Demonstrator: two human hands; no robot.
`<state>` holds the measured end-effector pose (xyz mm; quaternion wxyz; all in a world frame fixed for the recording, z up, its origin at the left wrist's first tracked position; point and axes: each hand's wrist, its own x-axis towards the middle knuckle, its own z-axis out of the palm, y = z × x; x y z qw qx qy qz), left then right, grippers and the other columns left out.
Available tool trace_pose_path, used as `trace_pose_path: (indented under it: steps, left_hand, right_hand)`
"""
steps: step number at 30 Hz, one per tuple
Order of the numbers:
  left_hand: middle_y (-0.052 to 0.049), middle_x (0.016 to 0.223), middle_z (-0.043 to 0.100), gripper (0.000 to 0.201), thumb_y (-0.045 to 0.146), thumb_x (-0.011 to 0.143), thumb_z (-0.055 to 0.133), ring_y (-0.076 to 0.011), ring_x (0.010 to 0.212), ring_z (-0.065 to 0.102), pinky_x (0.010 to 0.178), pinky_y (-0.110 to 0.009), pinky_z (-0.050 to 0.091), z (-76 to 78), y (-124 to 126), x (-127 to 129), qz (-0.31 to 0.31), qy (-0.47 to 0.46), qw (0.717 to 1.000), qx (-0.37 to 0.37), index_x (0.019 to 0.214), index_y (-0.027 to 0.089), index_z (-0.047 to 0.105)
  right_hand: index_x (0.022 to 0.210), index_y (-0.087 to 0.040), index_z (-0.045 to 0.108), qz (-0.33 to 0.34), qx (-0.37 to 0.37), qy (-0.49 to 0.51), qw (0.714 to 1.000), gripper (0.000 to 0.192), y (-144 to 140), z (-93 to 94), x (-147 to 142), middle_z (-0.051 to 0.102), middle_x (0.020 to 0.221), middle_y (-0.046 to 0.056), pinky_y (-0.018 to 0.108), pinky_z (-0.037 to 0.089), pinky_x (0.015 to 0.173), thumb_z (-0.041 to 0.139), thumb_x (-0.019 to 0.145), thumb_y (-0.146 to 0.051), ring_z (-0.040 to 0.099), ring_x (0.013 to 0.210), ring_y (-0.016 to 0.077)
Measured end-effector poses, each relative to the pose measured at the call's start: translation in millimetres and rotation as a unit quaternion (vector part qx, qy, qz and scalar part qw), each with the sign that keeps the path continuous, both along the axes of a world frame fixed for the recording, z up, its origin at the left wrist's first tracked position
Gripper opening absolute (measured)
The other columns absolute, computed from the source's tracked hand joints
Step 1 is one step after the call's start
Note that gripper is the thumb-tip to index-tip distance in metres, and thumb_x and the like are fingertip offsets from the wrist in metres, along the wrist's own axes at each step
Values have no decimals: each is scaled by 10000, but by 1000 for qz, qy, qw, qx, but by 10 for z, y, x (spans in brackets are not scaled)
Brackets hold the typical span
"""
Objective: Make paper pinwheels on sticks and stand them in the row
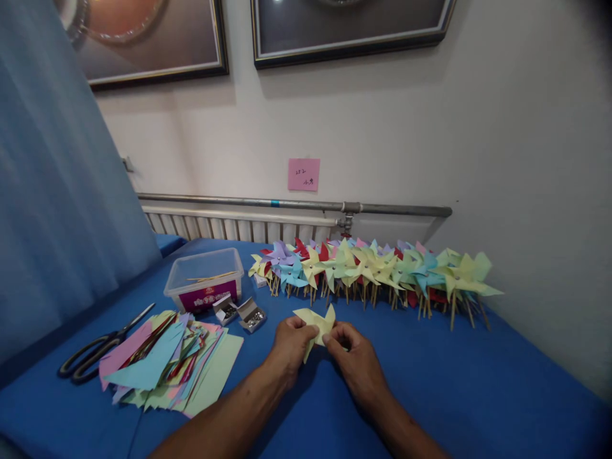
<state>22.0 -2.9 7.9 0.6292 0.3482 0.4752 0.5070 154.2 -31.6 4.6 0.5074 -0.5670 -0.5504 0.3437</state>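
Note:
A pale yellow paper pinwheel point(319, 324), its blades folded in toward the middle, is held above the blue tabletop. My left hand point(292, 344) pinches it from the left, with the thumb pressed near its centre. From the other side, my right hand point(352, 354) closes thumb and fingertips on the pinwheel's right edge. No stick shows on this pinwheel. Beyond my left hand stand two small open boxes, one with silvery pins point(255, 319) and one with darker pins point(228, 312).
A long cluster of finished pinwheels point(366, 268) on sticks lies along the back right. To the left are a stack of coloured paper point(215, 370), black-handled scissors point(102, 347) and a clear plastic tub point(203, 261) with a few sticks point(213, 278). A blue curtain point(57, 172) hangs at left.

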Motion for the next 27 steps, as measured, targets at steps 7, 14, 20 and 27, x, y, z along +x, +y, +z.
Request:
trace_pose_path:
  steps: [7,14,20,27]
  left_hand:
    - [-11,569,620,224,277,574,758,-98,469,481,498,-237,353,-92,37,-4,-39,24,998,33,701,114,671]
    - [7,542,581,290,335,556,815,-86,467,446,487,-240,312,-129,30,-3,-68,66,994,53,640,140,618]
    - [-10,579,611,280,330,593,804,-99,494,484,499,-240,343,-127,35,-25,-79,94,992,36,698,122,649]
    - [22,519,559,190,249,586,749,-76,448,432,471,-226,307,-106,30,-20,-82,102,991,29,634,155,592]
  right_hand:
    - [964,-199,688,55,-57,205,975,465,61,-64,20,742,831,45,356,528,762,820,651,-516,678,757,230]
    - [936,-170,773,68,-81,222,969,422,18,-56,25,776,829,50,318,513,730,860,648,-466,681,771,222]
    - [907,-154,783,59,-84,221,970,464,55,-80,36,771,765,47,309,514,672,886,598,-484,660,671,202]
    - [927,-149,778,34,-89,213,972,468,79,-130,18,774,752,52,305,514,653,858,602,-476,668,670,216]
